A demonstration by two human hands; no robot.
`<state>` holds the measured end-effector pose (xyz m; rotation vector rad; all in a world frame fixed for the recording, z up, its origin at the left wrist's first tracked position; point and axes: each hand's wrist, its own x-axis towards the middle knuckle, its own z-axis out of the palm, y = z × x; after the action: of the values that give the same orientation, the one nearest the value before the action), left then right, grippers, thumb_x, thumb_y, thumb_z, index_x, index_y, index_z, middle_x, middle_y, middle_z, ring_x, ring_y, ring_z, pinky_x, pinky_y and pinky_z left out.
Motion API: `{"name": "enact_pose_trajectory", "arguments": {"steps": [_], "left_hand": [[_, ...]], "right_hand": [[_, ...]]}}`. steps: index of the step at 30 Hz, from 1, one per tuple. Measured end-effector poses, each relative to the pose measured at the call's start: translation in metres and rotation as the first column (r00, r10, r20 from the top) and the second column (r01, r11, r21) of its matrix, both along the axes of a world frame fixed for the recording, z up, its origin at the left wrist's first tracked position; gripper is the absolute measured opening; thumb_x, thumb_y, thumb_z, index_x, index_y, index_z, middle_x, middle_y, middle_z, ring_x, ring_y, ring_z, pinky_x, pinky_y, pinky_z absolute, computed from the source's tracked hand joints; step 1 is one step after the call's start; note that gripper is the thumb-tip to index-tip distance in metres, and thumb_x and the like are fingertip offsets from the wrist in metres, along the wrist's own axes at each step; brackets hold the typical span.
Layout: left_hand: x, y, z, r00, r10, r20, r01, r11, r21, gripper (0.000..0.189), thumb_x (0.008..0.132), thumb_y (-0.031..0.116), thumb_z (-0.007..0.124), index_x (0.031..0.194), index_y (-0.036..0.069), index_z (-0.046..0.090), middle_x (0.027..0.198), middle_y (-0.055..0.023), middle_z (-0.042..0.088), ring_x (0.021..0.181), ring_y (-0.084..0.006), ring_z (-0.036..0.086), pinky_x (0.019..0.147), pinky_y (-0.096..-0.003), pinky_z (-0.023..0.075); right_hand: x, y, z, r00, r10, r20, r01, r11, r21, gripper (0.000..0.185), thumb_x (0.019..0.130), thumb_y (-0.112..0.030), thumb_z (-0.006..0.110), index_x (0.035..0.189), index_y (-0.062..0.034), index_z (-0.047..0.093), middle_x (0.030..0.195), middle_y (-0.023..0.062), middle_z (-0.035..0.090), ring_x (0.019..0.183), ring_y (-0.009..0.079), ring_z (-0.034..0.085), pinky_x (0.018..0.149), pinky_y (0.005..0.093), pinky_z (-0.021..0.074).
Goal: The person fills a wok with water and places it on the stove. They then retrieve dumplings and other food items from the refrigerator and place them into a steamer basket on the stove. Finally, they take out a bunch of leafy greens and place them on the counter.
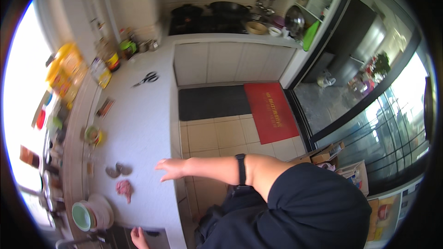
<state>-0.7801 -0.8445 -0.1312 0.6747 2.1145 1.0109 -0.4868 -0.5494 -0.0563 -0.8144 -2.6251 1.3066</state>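
Observation:
My right hand reaches over the counter's edge, fingers apart and holding nothing; a black band circles that forearm. At the bottom, my left hand is partly cut off by the picture's rim, beside the sink; its fingers are slightly bent and nothing shows in them. On the pale countertop lies a pink, lumpy thing, perhaps raw meat. Just above it are dark, rounded things, too blurred to name. Black-handled scissors lie farther up the counter.
Stacked bowls, a green one among them, stand beside the sink. Bottles and yellow containers line the window side. A pan sits on the hob at the back. On the floor are a dark mat and a red mat.

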Motion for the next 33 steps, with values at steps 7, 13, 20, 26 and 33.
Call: {"name": "enact_pose_trajectory", "arguments": {"steps": [7,13,20,26,33], "left_hand": [[0.194,0.304,0.108,0.92,-0.256,-0.296,0.337,0.903,0.265,0.042,0.085,0.019,0.06,0.123,0.005,0.049,0.134,-0.015,0.036,0.123,-0.0263,0.037,0.101,-0.0376,0.0321],[0.401,0.481,0.166,0.772,-0.402,-0.492,0.571,0.78,0.258,0.077,0.081,0.024,0.064,0.143,0.014,0.021,0.147,-0.0155,0.017,0.135,-0.0298,0.019,0.108,-0.0412,0.0213],[0.544,0.661,0.15,0.632,-0.618,-0.468,0.748,0.644,0.16,0.06,0.083,0.026,0.063,0.134,0.009,0.038,0.138,-0.015,0.035,0.128,-0.0305,0.034,0.103,-0.0393,0.0302],[0.675,0.828,0.137,0.622,-0.722,-0.305,0.782,0.598,0.178,0.048,0.083,0.027,0.063,0.125,0.009,0.049,0.13,-0.0145,0.046,0.118,-0.0298,0.046,0.095,-0.0376,0.0385],[0.861,0.959,0.161,0.232,-0.937,-0.26,0.942,0.15,0.3,0.044,0.083,0.021,0.064,0.122,0.006,0.051,0.125,-0.012,0.052,0.117,-0.0265,0.048,0.095,-0.0344,0.0393]], "right_hand": [[0.317,0.118,0.042,0.733,-0.68,-0.018,0.653,0.697,0.296,0.055,0.079,-0.043,0.063,0.12,-0.0069,0.053,0.132,0.0243,0.039,0.124,0.0353,0.038,0.101,0.0404,0.0343],[0.538,0.154,0.1,0.358,-0.934,0.004,0.934,0.358,-0.01,0.054,0.082,-0.041,0.06,0.123,-0.0065,0.05,0.107,0.0072,0.063,0.104,0.0268,0.057,0.1,0.0396,0.0328],[0.702,0.229,0.108,0.223,-0.967,-0.123,0.948,0.186,0.26,0.052,0.08,-0.037,0.063,0.119,-0.0046,0.052,0.124,0.0166,0.05,0.114,0.0297,0.049,0.095,0.0359,0.0402],[0.825,0.316,0.13,-0.028,-0.992,-0.123,0.968,-0.058,0.245,0.043,0.081,-0.029,0.065,0.116,-0.0051,0.056,0.117,0.0148,0.056,0.112,0.0267,0.051,0.093,0.0333,0.0398],[0.956,0.412,0.152,-0.049,-0.942,-0.333,0.957,-0.14,0.256,0.036,0.08,-0.028,0.066,0.108,-0.0047,0.061,0.106,0.0147,0.061,0.1,0.0259,0.058,0.082,0.0319,0.045]]}}
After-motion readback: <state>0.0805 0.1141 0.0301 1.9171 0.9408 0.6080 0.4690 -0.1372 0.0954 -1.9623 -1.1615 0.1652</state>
